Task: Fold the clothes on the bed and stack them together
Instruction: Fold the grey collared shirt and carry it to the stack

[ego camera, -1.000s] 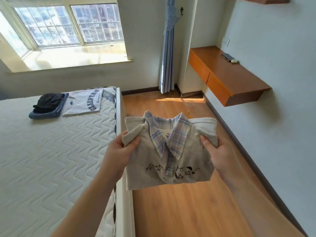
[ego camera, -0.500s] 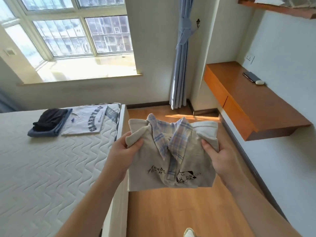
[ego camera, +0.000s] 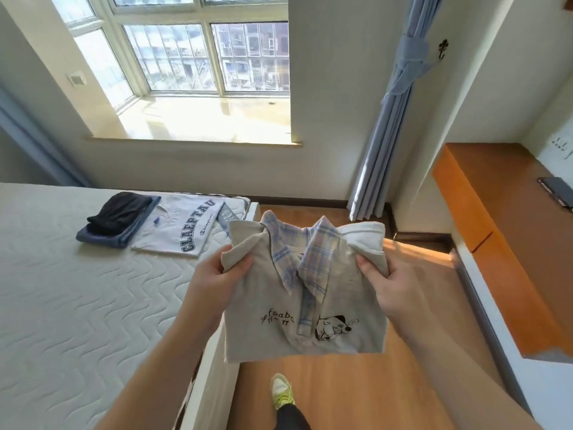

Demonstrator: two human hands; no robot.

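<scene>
A folded beige shirt [ego camera: 263, 308] with a plaid collar and a small dog print hangs in the air beside the bed's right edge. My left hand [ego camera: 214, 280] grips its upper left corner and my right hand [ego camera: 387, 283] grips its upper right corner. On the far corner of the white quilted mattress [ego camera: 77, 305] lies a folded white shirt [ego camera: 183, 225] with dark lettering. Left of it sits a folded black garment [ego camera: 119, 209] on top of folded blue jeans [ego camera: 102, 238].
A wooden wall desk [ego camera: 502, 231] with a dark phone [ego camera: 558, 189] runs along the right. A tied blue curtain [ego camera: 387, 125] hangs by the window [ego camera: 201, 57]. Wooden floor [ego camera: 356, 392] lies between bed and desk, with my shoe [ego camera: 282, 392] on it.
The view has tilted up and moved closer to the far end of the bed. Both hands keep the same hold on the beige shirt. My foot has come into view.
</scene>
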